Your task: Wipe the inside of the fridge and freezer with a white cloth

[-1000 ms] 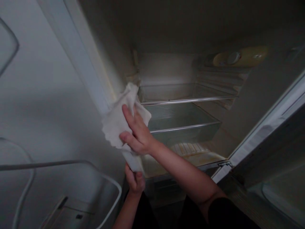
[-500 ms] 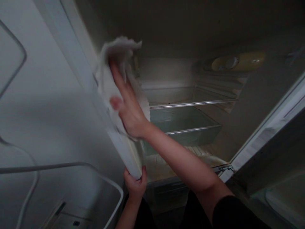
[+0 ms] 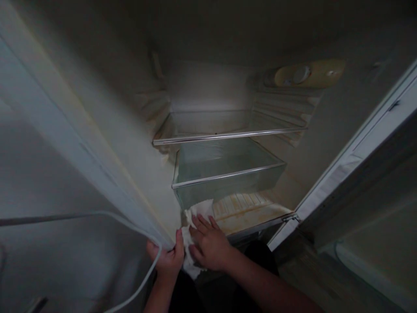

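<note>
An open refrigerator [image 3: 208, 87] with dingy white walls is in front of me in dim light. My right hand [image 3: 210, 245] presses a crumpled white cloth [image 3: 203, 208] against the bottom left front corner of the inside, its fingers spread over it. Part of the cloth hangs down over the front edge. Just left of it, my left hand [image 3: 166, 258] grips the lower end of the refrigerator's left side wall [image 3: 130, 182], thumb up on the inner side. A thin pale cable [image 3: 143, 284] passes across that hand.
Inside are a glass shelf [image 3: 228, 135], a clear drawer [image 3: 228, 176] below it and a yellowed control housing [image 3: 309, 74] on the right wall. The ribbed floor [image 3: 241, 204] has brownish stains. At right, the white frame edge [image 3: 352, 156] runs down to a hinge [image 3: 289, 217].
My right hand has moved the cloth from high on the left side wall down to the bottom corner. My left hand keeps its grip there. The view has shifted left and closer to the wall.
</note>
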Motion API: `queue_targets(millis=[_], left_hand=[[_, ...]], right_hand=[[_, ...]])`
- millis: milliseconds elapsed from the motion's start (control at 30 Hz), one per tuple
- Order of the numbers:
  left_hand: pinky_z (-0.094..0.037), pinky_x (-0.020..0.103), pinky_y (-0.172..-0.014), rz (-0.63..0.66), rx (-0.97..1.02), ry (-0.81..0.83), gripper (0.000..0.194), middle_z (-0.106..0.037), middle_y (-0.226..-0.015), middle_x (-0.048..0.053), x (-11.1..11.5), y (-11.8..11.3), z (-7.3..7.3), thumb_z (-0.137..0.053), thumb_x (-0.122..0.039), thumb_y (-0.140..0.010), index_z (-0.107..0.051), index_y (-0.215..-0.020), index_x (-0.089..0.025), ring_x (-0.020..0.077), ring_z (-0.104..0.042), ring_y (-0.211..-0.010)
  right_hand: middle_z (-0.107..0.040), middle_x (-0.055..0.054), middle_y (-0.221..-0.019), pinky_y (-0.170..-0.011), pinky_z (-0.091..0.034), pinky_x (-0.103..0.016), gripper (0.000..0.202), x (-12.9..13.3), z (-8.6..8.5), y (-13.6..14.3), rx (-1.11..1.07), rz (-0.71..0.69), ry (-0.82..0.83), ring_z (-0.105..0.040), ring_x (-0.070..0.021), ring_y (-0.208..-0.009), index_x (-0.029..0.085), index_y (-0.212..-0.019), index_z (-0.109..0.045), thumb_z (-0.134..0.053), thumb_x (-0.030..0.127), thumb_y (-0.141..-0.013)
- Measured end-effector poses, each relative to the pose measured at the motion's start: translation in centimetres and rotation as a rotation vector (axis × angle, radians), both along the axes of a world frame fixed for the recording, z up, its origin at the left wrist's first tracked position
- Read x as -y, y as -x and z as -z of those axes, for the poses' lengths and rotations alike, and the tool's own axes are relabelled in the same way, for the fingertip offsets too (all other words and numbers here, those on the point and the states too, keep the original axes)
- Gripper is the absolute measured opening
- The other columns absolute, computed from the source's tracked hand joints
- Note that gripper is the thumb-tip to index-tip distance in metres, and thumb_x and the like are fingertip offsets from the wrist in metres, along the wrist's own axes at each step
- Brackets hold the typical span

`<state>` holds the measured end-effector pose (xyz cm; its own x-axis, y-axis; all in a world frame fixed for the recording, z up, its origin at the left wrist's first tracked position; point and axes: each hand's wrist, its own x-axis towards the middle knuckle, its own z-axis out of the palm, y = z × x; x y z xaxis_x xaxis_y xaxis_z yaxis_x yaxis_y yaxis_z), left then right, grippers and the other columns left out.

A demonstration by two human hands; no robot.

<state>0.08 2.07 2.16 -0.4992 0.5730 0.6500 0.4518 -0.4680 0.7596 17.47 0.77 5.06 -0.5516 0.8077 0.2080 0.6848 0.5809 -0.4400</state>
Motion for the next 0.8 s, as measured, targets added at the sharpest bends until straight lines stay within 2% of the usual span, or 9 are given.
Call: queue_targets(millis=[100,167,233,367,500,600,667,733,800], left_hand=[[-0.064,0.033,-0.064,0.044,-0.003,0.027,0.041,-0.071,-0.081,0.008,0.3,-0.4,-1.0,-0.081,-0.041,-0.073,-0.057,-0.094,-0.016,0.0225,-0.072,-0.069],[-0.064,0.037,-0.069,0.024,0.011,0.056,0.04,-0.069,-0.08,0.008,0.4,-0.5,-1.3,-0.081,-0.044,-0.074,-0.057,-0.09,-0.017,0.0223,-0.071,-0.067],[-0.065,0.043,-0.076,-0.004,0.007,0.065,0.042,-0.069,-0.082,0.009,0.3,-0.3,-1.0,-0.082,-0.047,-0.072,-0.057,-0.088,-0.017,0.0237,-0.07,-0.069],[-0.063,0.051,-0.086,-0.018,-0.046,0.09,0.046,-0.067,-0.076,0.008,-0.1,0.8,0.5,-0.087,-0.05,-0.066,-0.059,-0.085,-0.018,0.0278,-0.071,-0.072],[-0.064,0.052,-0.084,-0.003,-0.049,0.097,0.048,-0.065,-0.07,0.007,-0.4,1.3,0.9,-0.087,-0.054,-0.063,-0.061,-0.081,-0.018,0.0301,-0.071,-0.073],[-0.065,0.05,-0.075,0.054,-0.009,0.112,0.047,-0.065,-0.068,0.006,-0.3,1.0,0.1,-0.088,-0.055,-0.062,-0.062,-0.077,-0.018,0.0284,-0.069,-0.067],[-0.065,0.048,-0.069,0.088,0.029,0.123,0.046,-0.068,-0.071,0.007,-0.2,0.8,-0.4,-0.088,-0.052,-0.061,-0.064,-0.079,-0.018,0.0271,-0.068,-0.065],[-0.065,0.045,-0.064,0.11,0.056,0.134,0.046,-0.07,-0.075,0.007,-0.1,0.9,-0.7,-0.089,-0.049,-0.059,-0.065,-0.083,-0.017,0.0265,-0.069,-0.066],[-0.065,0.043,-0.063,0.145,0.045,0.165,0.048,-0.072,-0.075,0.007,-0.1,1.2,-0.7,-0.09,-0.048,-0.057,-0.066,-0.084,-0.017,0.0265,-0.07,-0.067]], right_hand=[[-0.024,-0.012,-0.172,-0.129,-0.02,-0.062,0.075,0.3,0.2,-2.9,0.011,0.167,-0.024,-0.021,-0.0338,-0.16,0.018,-0.163,-0.042,-0.062,0.052,-0.099],[-0.025,-0.008,-0.172,-0.129,-0.019,-0.062,0.067,0.3,0.9,-5.6,0.027,0.31,-0.067,-0.023,-0.034,-0.159,0.023,-0.161,-0.045,-0.06,0.049,-0.101],[-0.029,-0.005,-0.17,-0.128,-0.021,-0.062,0.053,0.0,1.8,-8.6,0.051,0.481,-0.124,-0.025,-0.0336,-0.159,0.026,-0.158,-0.051,-0.051,0.037,-0.106],[-0.042,-0.013,-0.164,-0.127,-0.03,-0.056,0.052,-1.0,3.6,-14.3,0.051,0.701,-0.201,-0.033,-0.0296,-0.156,0.014,-0.146,-0.063,-0.039,0.01,-0.099],[-0.058,-0.021,-0.148,-0.124,-0.04,-0.048,0.051,-1.7,4.5,-18.4,-0.097,0.836,-0.281,-0.051,-0.0268,-0.144,0.005,-0.132,-0.069,-0.035,0.006,-0.094],[-0.058,-0.022,-0.148,-0.12,-0.045,-0.049,0.05,-1.5,3.6,-20.6,-0.229,1.01,-0.504,-0.051,-0.0275,-0.144,0.006,-0.135,-0.066,-0.03,0.019,-0.103],[-0.048,-0.021,-0.157,-0.124,-0.039,-0.052,0.052,-1.4,2.1,-21.8,-0.211,1.092,-0.695,-0.037,-0.0278,-0.154,0.008,-0.146,-0.058,-0.029,0.024,-0.106],[-0.038,-0.022,-0.163,-0.127,-0.031,-0.055,0.054,-1.9,0.5,-22.8,-0.107,1.101,-0.846,-0.021,-0.0286,-0.161,0.005,-0.152,-0.052,-0.031,0.024,-0.106],[-0.035,-0.024,-0.165,-0.129,-0.027,-0.057,0.055,-3.0,-0.8,-23.5,0.014,1.101,-0.883,-0.011,-0.0301,-0.162,0.002,-0.152,-0.051,-0.033,0.021,-0.104]])
